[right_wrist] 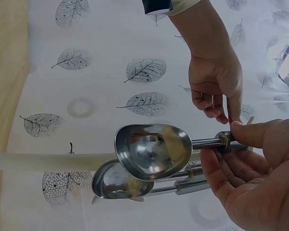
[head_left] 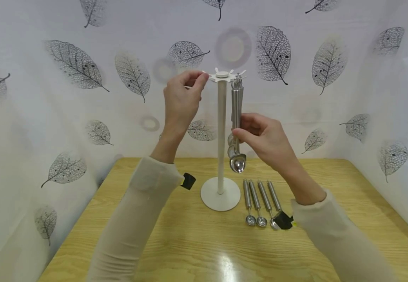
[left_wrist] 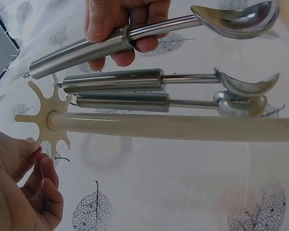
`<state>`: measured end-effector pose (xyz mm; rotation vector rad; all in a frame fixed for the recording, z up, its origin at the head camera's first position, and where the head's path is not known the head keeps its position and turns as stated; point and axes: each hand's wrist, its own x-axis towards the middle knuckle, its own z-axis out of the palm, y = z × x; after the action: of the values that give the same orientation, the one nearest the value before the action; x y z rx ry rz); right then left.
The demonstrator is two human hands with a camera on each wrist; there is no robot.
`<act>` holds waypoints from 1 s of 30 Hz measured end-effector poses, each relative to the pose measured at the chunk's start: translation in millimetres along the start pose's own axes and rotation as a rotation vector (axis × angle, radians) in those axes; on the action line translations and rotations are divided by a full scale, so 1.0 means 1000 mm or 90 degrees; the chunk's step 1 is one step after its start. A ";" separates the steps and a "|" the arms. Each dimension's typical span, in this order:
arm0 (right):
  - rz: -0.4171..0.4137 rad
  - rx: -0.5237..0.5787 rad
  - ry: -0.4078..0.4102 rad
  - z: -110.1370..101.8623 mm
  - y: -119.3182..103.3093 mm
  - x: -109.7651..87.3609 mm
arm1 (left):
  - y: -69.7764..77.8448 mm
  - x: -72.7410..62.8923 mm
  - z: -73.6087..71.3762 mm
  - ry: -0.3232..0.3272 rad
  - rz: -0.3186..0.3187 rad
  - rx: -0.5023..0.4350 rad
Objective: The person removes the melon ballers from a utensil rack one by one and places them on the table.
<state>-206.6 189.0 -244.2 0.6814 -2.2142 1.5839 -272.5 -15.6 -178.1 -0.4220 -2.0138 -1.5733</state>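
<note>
My right hand grips the lower handle of a steel ice cream scoop, thumb on one side and fingers on the other. The scoop hangs bowl down beside the white stand's pole. Its handle end is near the hook wheel; I cannot tell whether its loop is on a hook. Two more scoops hang from the wheel behind it. With thumb and fingertips, my left hand pinches a prong on the wheel's left side.
Several smaller steel scoops lie in a row on the wooden table, right of the stand's round base. A leaf-patterned white curtain surrounds the table's back and sides. A black wrist device partly covers the rightmost scoop.
</note>
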 end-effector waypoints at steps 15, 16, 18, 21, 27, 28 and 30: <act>0.054 -0.082 0.010 -0.050 0.011 -0.039 | 0.000 0.001 -0.002 -0.017 -0.006 0.012; 0.057 -0.086 0.009 -0.054 0.015 -0.043 | 0.000 0.001 -0.002 -0.017 -0.005 0.013; 0.065 -0.090 0.007 -0.061 0.021 -0.050 | 0.000 0.001 -0.002 -0.018 -0.005 0.013; 0.075 -0.092 0.006 -0.070 0.031 -0.060 | 0.000 0.001 -0.002 -0.018 -0.006 0.012; 0.112 -0.096 0.006 -0.086 0.045 -0.079 | 0.000 0.002 -0.001 -0.021 -0.005 0.019; 0.119 -0.104 0.004 -0.088 0.047 -0.082 | 0.000 0.002 -0.001 -0.021 -0.005 0.020; 0.132 -0.120 -0.003 -0.092 0.050 -0.087 | -0.001 0.002 -0.002 -0.022 -0.006 0.022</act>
<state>-162.9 305.5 -299.5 0.4145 -2.4658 1.4393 -274.5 -17.6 -177.0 -0.4304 -2.0695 -1.5435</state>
